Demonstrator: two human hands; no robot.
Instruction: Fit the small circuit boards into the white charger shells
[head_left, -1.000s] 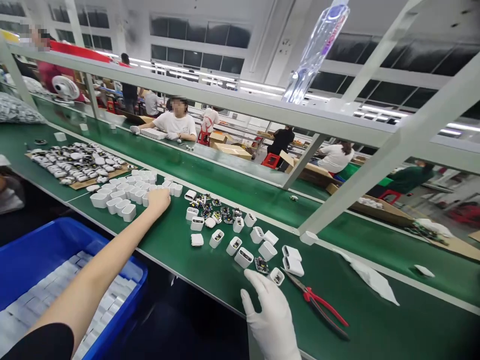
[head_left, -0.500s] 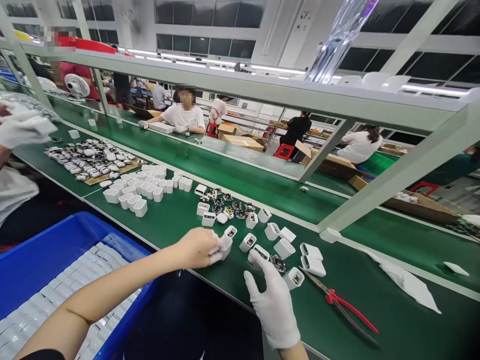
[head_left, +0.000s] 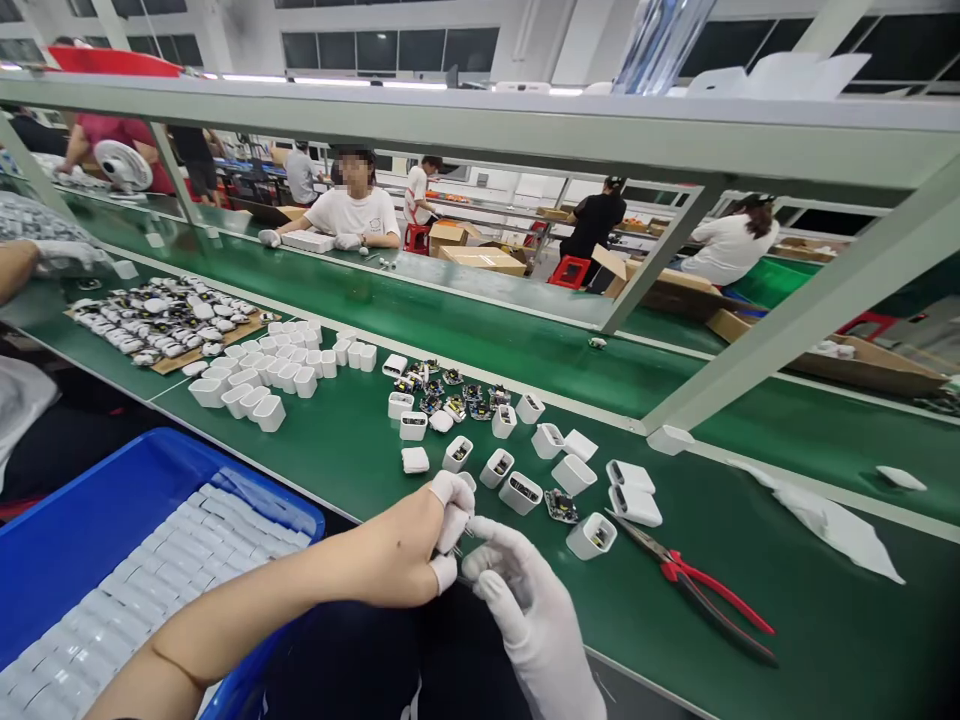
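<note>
My left hand (head_left: 405, 548), with white finger covers, is closed on a small white plug cover (head_left: 451, 530) with thin metal prongs. Close beside it is my right hand (head_left: 529, 605) in a white glove, its fingers loosely curved and its index fingertip at the prong end. The thumb and index finger stand apart. Just beyond the hands are white charger housings (head_left: 521, 493) with circuit boards inside. A loose circuit board (head_left: 561, 506) lies to their right. Another white plug cover (head_left: 415, 460) rests on the green bench, left of the housings.
Red-handled pliers (head_left: 679, 570) lie at the right. Empty white housings (head_left: 268, 412) and a heap of white parts with circuit boards (head_left: 169, 315) spread leftward. A blue bin (head_left: 161, 450) holds rows of white pieces. A slanted metal post (head_left: 780, 290) rises from the bench. Co-workers sit around.
Both hands have moved down towards the bench's near edge and come together. A white plug cover now lies on the bench near where my left hand was.
</note>
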